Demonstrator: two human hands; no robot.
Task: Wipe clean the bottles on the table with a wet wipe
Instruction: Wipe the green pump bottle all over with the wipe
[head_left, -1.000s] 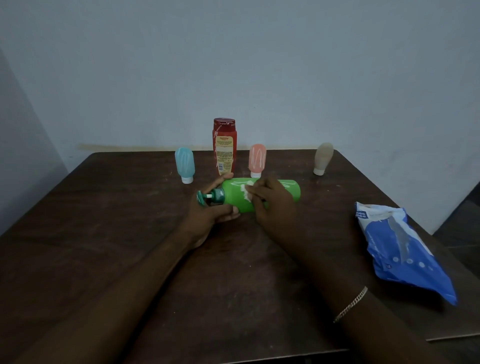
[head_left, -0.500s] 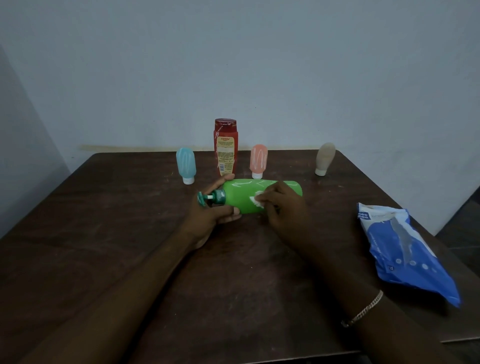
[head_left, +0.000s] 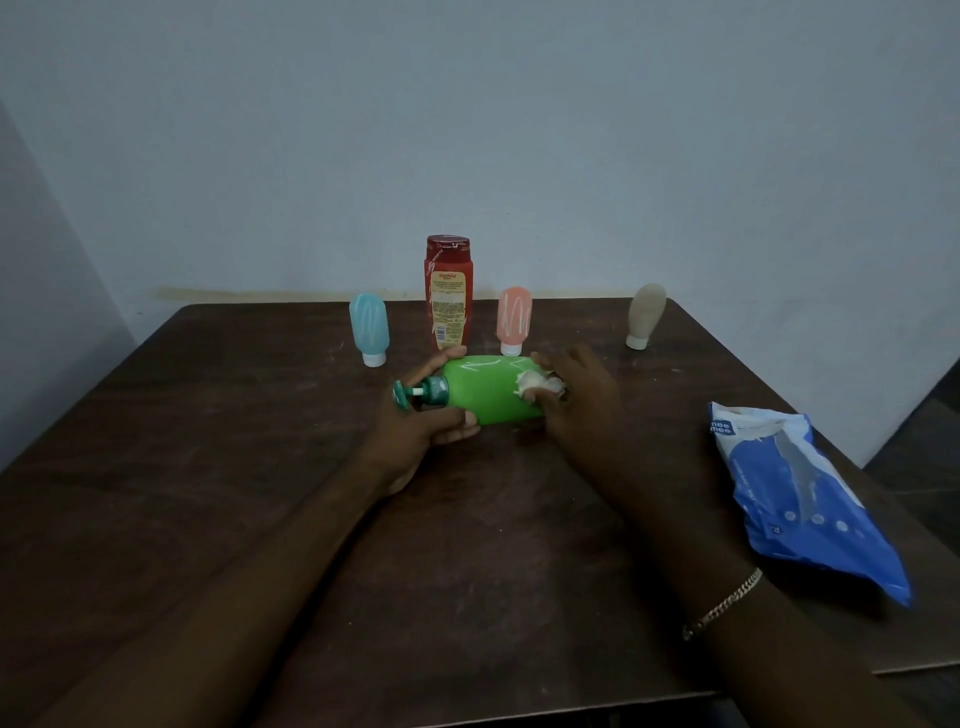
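**Entry — green bottle, wipe pass toward base**

Green pump bottle (head_left: 488, 395) lay on its side at frame centre on the dark table (head_left: 208, 467), teal pump head (head_left: 415, 393) pointing frame left. White scribble marks showed on its upper face. Left hand (head_left: 415, 436) gripped the neck end, thumb over the top and fingers curled under. Right hand (head_left: 582, 410) had its fingers bunched around a crumpled wet wipe (head_left: 535, 384), pressing it against the bottle's right half.

Writing: blue wipes pack (head_left: 800, 499) at right of frame bore "mee" in white at its upper left corner. Red bottle (head_left: 449, 291), upright behind the green one, carried a yellow label with a barcode — print too small to read.

Blue tube (head_left: 369, 330), pink tube (head_left: 514, 319) and beige tube (head_left: 645, 314) stood cap-down in the back row. Chain bracelet (head_left: 722, 603) on the right wrist.

Change over the last second: the wipe travelled from near the neck rightward toward the base; the left grip was unchanged.
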